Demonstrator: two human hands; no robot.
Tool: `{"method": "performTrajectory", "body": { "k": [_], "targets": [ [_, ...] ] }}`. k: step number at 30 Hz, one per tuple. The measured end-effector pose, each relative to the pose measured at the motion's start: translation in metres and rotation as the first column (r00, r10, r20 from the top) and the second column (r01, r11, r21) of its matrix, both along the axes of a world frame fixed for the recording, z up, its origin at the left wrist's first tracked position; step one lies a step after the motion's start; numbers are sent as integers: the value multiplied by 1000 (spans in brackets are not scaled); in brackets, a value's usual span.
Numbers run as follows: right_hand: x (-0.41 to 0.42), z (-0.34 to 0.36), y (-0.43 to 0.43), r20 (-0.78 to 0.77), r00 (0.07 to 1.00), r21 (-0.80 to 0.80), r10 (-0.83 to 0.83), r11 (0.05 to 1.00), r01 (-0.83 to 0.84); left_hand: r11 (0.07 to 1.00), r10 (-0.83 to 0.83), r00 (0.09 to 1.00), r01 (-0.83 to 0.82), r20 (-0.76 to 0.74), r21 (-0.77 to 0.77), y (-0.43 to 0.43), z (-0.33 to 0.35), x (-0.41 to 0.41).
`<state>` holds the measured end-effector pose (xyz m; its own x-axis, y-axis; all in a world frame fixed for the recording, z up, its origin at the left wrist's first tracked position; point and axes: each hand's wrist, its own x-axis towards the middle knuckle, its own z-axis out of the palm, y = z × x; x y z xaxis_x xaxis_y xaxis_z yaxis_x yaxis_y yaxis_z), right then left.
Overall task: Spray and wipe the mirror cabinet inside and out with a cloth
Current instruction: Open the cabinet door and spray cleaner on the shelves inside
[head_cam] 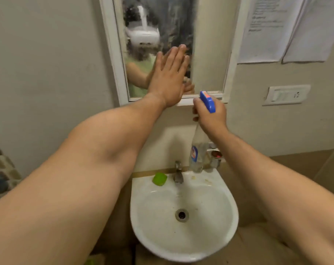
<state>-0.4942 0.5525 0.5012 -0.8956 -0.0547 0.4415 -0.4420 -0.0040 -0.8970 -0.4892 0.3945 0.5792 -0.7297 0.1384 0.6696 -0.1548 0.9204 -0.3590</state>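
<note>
The mirror cabinet (112, 44) hangs on the wall above the sink, white-framed, its glass (162, 22) streaked and misted. My left hand (169, 75) lies flat against the lower part of the mirror, fingers straight and together. My right hand (210, 115) grips the neck of a clear spray bottle (197, 150) with a blue trigger head (208, 101), just below the cabinet's bottom right edge. No cloth is in sight.
A white sink (183, 243) sits below, with a metal tap (178, 172) and a green soap piece (159, 179) on its rim. A wall switch plate (286, 95) and taped papers (267, 29) are to the right.
</note>
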Motion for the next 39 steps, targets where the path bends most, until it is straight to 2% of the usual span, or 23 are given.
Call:
{"method": "performTrajectory", "body": {
  "k": [5,9,13,19,25,31,35,39],
  "targets": [
    [26,7,-61,-20,995,-76,-102,992,100,975,-92,995,98,37,-200,-89,-13,28],
    [58,15,-106,-12,980,-117,-200,973,197,958,-176,980,193,96,-213,-135,-11,50],
    [90,20,-133,5,954,-154,-298,943,296,934,-254,966,258,50,-246,-164,-22,71],
    [130,5,-165,-30,938,-75,-347,936,344,916,-353,935,353,36,-189,-188,-49,96],
    [147,-25,-185,7,956,14,-293,956,293,906,-403,913,408,69,-109,-203,-98,114],
    [159,-59,-209,70,975,87,-210,975,204,947,-320,937,322,138,6,-218,-159,131],
    [173,-97,-236,122,985,114,-125,987,112,972,-222,947,197,234,126,-240,-216,155],
    [195,-147,-269,184,982,189,-43,982,8,968,-140,915,46,378,248,-269,-278,200]
  ]
}}
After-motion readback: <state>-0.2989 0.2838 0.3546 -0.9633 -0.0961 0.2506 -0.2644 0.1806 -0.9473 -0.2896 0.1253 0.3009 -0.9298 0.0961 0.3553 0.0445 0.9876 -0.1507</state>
